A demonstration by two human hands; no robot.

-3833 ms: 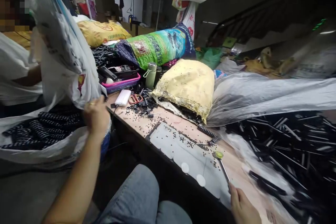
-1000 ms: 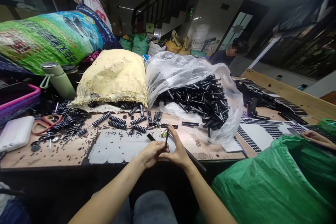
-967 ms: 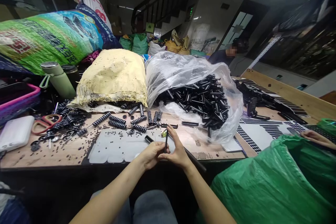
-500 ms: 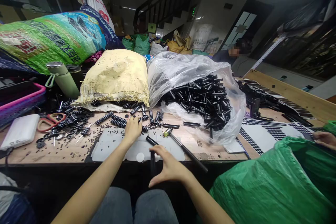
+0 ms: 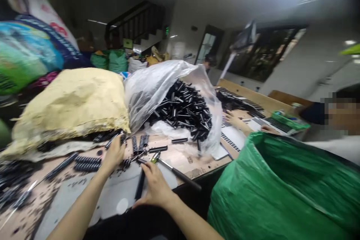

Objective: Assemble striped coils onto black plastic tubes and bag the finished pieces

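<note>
Loose black tubes (image 5: 182, 108) spilling from a clear bag (image 5: 157, 82) could roll off the crowded wooden table (image 5: 194, 161) (stairs behind). The right hand (image 5: 156, 187) lies flat on a black tube (image 5: 140, 189); the left hand (image 5: 114, 153), fingers curled, touches ribbed pieces (image 5: 87, 163), grip unclear.

Yellow sack (image 5: 70, 108) lies left of clear bag (image 5: 157, 86) on table (image 5: 194, 161).

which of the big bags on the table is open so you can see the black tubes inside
The clear plastic bag in the middle: it gapes open over a heap of black tubes. The yellow sack beside it is opaque.
</note>
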